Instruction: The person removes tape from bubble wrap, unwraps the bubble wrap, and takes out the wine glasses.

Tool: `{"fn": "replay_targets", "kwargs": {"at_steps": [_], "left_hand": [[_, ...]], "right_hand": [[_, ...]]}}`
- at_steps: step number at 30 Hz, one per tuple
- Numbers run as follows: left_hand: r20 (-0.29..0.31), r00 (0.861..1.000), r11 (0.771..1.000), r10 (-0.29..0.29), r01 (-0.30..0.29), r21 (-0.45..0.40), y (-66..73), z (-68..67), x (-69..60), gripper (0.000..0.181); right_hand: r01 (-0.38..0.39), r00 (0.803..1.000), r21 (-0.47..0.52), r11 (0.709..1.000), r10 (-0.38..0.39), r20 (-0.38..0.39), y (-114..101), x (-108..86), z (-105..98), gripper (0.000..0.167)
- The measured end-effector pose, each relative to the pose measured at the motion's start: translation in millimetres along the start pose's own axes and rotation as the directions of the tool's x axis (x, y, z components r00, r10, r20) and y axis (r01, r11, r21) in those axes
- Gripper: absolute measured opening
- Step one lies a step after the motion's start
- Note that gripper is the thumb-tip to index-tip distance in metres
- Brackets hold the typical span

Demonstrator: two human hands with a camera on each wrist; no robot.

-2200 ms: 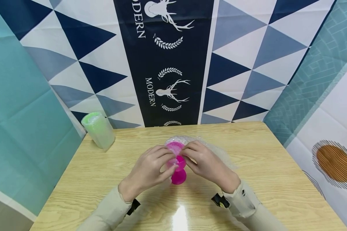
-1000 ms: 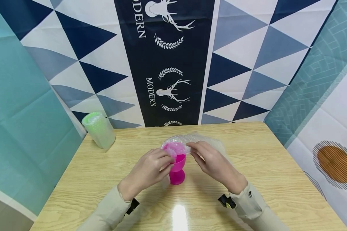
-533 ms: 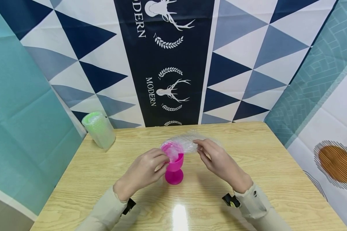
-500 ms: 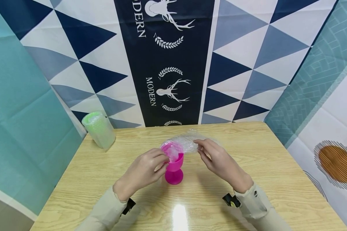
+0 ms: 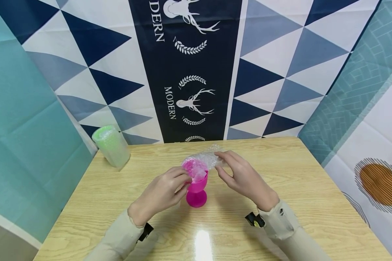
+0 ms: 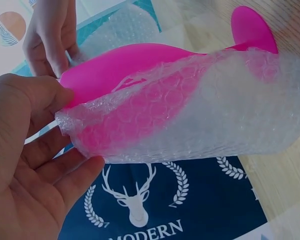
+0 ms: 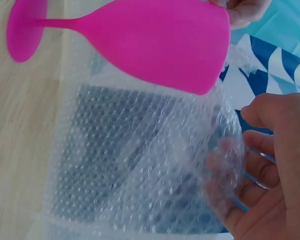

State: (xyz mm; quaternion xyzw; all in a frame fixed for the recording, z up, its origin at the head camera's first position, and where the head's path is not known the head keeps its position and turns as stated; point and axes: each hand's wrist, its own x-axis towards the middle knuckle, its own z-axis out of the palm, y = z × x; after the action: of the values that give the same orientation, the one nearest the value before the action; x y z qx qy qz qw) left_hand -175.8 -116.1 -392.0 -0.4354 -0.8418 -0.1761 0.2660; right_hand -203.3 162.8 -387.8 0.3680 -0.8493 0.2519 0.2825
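Observation:
A pink wine glass stands upright near the middle of the table, its stem and round foot uncovered in the head view. Bubble wrap clings to one side of the bowl and spreads out loosely to the right and behind. My left hand pinches the rim together with the wrap's edge, the thumb on the bare pink side. At the loose wrap, my right hand has its fingers behind the clear sheet and its thumb apart, gripping nothing. Part of the bowl is hidden by the left fingers.
A green-topped cylinder in clear wrapping stands at the table's back left corner. The wooden table ends at a patterned cloth wall behind. Teal cloth hangs along the left side.
The wrap has come off the wine glass's near right side. My right hand moved right with the wrap, then back left, its thumb now parted from the fingers. The wine glass shifted slightly left.

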Motion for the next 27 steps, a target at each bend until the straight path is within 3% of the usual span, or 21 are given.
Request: {"fn": "replay_targets", "kwargs": {"at_steps": [6, 15, 27], "left_hand": [[0.013, 1.000, 1.000, -0.014, 0.014, 0.008, -0.2, 0.7, -1.2, 0.019], [-0.063, 0.997, 0.998, 0.045, -0.041, 0.054, -3.7, -0.8, -2.9, 0.025], [-0.125, 0.990, 0.996, -0.061, 0.069, 0.057, -3.0, -8.0, -6.2, 0.039]], "right_hand": [[0.041, 0.999, -0.003, 0.999, -0.041, -0.003, -4, 8.3, 4, 0.039], [0.063, 0.998, 0.036, 0.997, -0.062, -0.025, -1, 4.7, 5, 0.025], [0.082, 0.993, 0.028, 0.996, -0.079, -0.085, 7, -0.2, 0, 0.021]]}}
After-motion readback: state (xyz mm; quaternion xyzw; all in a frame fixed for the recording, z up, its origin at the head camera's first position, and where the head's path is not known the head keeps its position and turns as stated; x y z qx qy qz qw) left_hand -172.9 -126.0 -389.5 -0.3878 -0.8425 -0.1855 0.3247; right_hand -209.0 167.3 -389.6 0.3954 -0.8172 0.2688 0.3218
